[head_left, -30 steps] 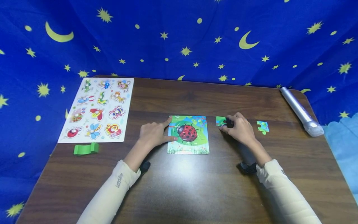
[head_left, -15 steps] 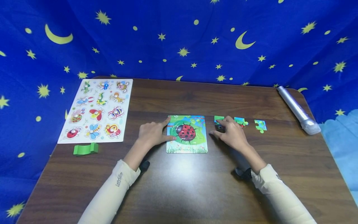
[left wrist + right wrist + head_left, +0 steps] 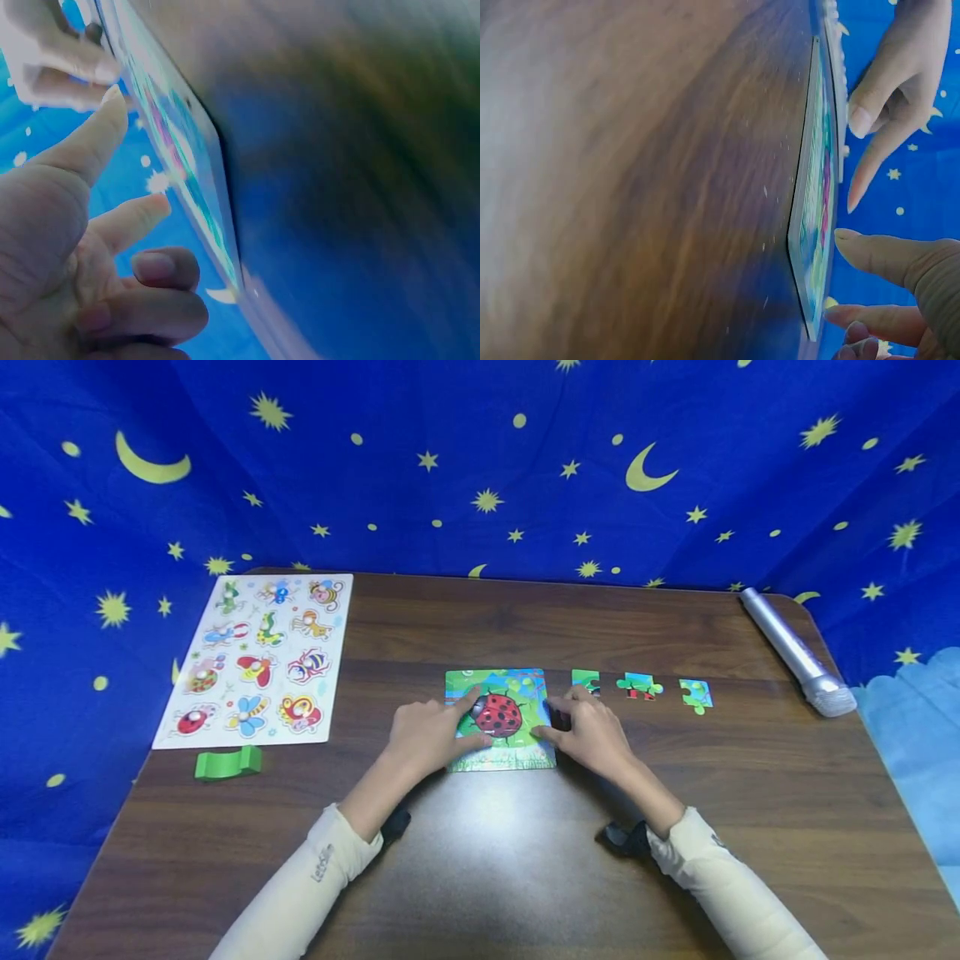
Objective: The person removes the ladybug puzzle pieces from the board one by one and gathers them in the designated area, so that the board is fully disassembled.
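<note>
A square ladybug jigsaw puzzle (image 3: 498,714) lies flat on the wooden table. My left hand (image 3: 429,737) reaches over its left side, index finger and thumb stretched out above the picture. In the left wrist view that hand's other fingers (image 3: 150,311) hang loosely curled with nothing in them. At the puzzle's right edge is my right hand (image 3: 596,733), its thumb and index finger extended over the border; whether they touch it is unclear. Three loose jigsaw pieces lie beyond it: one with green (image 3: 585,682), one with red (image 3: 640,686) and a corner piece (image 3: 696,693).
A white insect peg board (image 3: 288,685) lies at the left, with a green curved block (image 3: 228,762) in front of it. At the far right is a silver toy microphone (image 3: 795,647). A blue star-patterned cloth (image 3: 420,410) hangs behind the table.
My right hand has moved left, away from the loose pieces, to the puzzle's right edge, uncovering the pieces. My left hand has shifted right, further over the puzzle.
</note>
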The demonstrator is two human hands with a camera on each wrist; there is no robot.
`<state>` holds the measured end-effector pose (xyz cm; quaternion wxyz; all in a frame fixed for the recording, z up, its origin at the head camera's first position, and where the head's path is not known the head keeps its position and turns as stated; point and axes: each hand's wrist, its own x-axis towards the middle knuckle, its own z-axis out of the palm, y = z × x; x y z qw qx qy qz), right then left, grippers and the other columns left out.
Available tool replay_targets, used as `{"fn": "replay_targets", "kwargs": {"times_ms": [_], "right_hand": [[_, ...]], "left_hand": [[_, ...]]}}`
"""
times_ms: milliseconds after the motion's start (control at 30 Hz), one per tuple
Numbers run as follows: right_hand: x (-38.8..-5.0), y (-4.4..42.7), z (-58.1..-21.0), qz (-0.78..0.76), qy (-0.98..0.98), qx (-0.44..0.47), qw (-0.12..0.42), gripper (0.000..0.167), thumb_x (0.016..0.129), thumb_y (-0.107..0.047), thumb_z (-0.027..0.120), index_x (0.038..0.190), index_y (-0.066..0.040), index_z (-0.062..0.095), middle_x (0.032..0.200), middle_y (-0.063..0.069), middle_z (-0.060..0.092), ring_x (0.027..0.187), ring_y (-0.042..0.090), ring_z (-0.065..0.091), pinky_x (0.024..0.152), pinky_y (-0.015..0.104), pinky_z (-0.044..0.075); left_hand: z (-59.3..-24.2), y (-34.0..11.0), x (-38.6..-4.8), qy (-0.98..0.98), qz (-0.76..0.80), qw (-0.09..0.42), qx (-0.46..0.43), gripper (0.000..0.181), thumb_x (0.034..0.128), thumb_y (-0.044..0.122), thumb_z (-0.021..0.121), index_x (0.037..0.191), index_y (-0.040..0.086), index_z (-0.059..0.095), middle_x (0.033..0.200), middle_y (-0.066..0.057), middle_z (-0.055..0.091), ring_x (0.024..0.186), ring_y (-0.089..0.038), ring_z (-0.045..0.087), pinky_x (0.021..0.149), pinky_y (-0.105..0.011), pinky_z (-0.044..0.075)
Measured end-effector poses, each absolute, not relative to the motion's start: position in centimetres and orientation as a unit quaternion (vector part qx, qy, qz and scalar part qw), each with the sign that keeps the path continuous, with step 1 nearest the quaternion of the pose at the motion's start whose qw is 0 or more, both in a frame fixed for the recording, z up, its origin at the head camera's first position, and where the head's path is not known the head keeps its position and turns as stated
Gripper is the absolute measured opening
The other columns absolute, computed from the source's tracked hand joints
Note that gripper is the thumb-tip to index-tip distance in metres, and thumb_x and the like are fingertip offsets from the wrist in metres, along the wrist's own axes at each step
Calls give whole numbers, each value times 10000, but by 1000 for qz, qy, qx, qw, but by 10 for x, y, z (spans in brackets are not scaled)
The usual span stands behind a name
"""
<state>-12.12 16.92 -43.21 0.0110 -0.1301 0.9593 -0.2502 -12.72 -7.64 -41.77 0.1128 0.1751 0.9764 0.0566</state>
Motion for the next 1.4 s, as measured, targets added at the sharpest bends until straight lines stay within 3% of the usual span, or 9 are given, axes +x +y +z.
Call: {"fn": "replay_targets", "kwargs": {"times_ms": [133,300,800,1033,1400], "right_hand": [[-120,164,-433,-253,958,-136,14,543,792,-312,841,1210,6,700,940,71,570,713,177,468,587,328,386],[-119,160,-434,-250,959,-130,18,561,791,-328,840,1220,3,695,923,63,537,687,167,455,579,323,385],[-117,155,-434,-222,968,-112,19,614,794,-364,830,1256,7,670,984,98,563,751,249,575,652,485,512],[-116,153,-436,-221,967,-123,16,617,794,-351,832,1250,30,665,922,85,548,713,203,531,621,442,509],[-130,156,-430,-209,967,-129,66,616,768,-373,855,1240,-19,678,903,81,544,667,180,451,520,309,344]], "left_hand": [[-419,-64,-118,976,28,96,195,812,838,751,560,1507,311,430,488,23,364,495,-120,247,444,-291,264],[-422,-56,-112,977,2,91,193,803,816,769,563,1479,325,475,472,41,301,505,-116,189,449,-293,232],[-425,-56,-113,978,-11,82,192,819,780,794,576,1456,336,504,481,54,248,511,-110,186,450,-292,220],[-426,-56,-113,977,-11,87,192,831,771,801,574,1457,338,499,485,55,224,521,-108,161,458,-282,189],[-427,-56,-112,979,-16,78,186,847,747,820,568,1461,372,482,477,48,277,501,-108,192,446,-282,222]]}}
